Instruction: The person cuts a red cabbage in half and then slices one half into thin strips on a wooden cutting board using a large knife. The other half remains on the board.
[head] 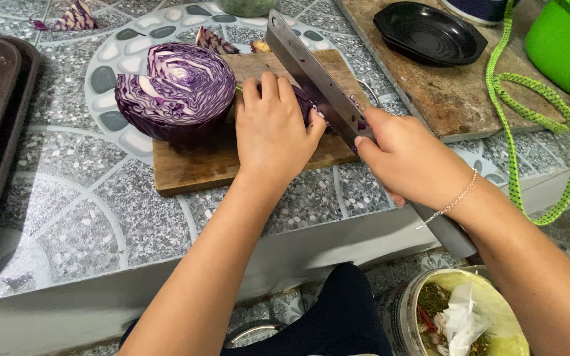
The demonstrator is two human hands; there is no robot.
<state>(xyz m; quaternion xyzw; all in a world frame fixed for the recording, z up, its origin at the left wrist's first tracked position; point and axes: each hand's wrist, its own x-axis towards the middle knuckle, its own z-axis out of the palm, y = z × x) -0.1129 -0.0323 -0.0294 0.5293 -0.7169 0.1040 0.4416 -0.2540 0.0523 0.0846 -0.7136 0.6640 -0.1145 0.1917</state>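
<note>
A cleaver (315, 79) is clasped in the right hand's (407, 158) grip; a red cabbage piece (308, 105) is pressed under the left hand (272, 128) on the wooden cutting board (192, 165). A halved red cabbage (176, 89) lies left, on the tiled worktop (80, 217).

Bare counter (87, 217) left; cabbage half (176, 89) ahead
</note>
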